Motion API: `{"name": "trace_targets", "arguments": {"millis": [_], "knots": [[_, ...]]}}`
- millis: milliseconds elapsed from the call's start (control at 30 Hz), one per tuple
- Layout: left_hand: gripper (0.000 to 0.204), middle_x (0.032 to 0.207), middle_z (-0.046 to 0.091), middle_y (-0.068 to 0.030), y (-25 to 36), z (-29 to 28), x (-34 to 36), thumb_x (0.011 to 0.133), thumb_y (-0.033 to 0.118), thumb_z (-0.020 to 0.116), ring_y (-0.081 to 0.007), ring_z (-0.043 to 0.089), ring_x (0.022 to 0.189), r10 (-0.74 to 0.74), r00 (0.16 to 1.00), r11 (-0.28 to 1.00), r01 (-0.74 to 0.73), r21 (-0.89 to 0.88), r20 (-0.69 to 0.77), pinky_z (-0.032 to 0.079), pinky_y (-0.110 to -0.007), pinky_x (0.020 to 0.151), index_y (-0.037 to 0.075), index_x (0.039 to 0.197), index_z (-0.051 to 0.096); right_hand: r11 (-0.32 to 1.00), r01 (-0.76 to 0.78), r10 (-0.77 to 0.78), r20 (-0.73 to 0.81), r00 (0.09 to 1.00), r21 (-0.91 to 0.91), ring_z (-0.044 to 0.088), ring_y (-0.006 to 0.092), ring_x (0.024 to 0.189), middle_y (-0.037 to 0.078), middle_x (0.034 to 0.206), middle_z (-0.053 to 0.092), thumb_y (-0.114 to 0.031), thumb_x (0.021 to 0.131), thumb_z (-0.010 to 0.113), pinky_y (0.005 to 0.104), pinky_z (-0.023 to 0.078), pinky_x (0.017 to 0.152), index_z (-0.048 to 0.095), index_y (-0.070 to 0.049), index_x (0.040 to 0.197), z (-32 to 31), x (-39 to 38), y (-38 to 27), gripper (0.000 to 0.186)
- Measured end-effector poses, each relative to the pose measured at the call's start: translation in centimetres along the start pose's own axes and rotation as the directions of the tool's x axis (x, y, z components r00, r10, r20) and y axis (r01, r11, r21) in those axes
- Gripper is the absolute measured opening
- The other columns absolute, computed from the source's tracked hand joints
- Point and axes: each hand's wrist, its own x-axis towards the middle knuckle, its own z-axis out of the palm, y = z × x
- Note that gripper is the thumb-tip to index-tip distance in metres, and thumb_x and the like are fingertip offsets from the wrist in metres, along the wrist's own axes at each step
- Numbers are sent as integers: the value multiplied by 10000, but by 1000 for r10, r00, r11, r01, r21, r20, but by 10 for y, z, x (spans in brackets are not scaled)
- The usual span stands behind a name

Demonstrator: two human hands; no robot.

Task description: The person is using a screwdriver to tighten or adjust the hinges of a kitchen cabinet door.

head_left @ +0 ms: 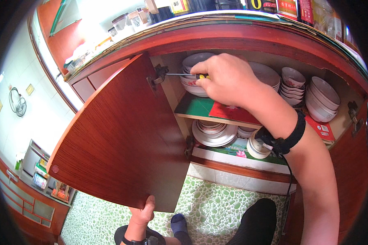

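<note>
My right hand (227, 79) grips a screwdriver (180, 74) with a yellow-and-black handle, its shaft level and pointing left into the upper metal hinge (159, 74) of an open dark-wood cabinet door (110, 134); the tip is too small to make out. My left hand (143, 210) holds the bottom edge of that door, thumb on its face. A lower hinge (188, 148) shows on the cabinet side. Behind my right hand, stacked bowls (195, 90) stand on the green-and-red lined shelf (192, 106), partly hidden by it.
More bowls (323, 98) and plates (214, 136) fill both shelves. A cluttered counter edge (249, 19) runs above. Another door (351, 171) is at right. My foot (178, 222) is on the pebble-patterned floor (90, 216); a small rack (41, 171) is at left.
</note>
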Motion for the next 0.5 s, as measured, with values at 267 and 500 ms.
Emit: {"name": "trace_targets", "arguments": {"millis": [267,500], "knots": [[320,1028,673,-98,4,6,3,817,63,682,-253,624,919,6,1000,1000,-6,-7,-18,505,-393,882,-10,1128,655,964,-51,27,95,995,259,738,378,1014,204,1096,765,-272,838,720,444,575,925,815,-99,1114,3,15,15,340],[280,999,679,-95,11,15,3,810,58,676,-249,627,905,-28,995,995,18,-102,-98,505,-388,880,-3,1083,663,999,-4,1,-65,998,-48,744,350,976,142,993,782,-230,863,694,487,587,870,817,-114,1013,11,-1,3,226]]}}
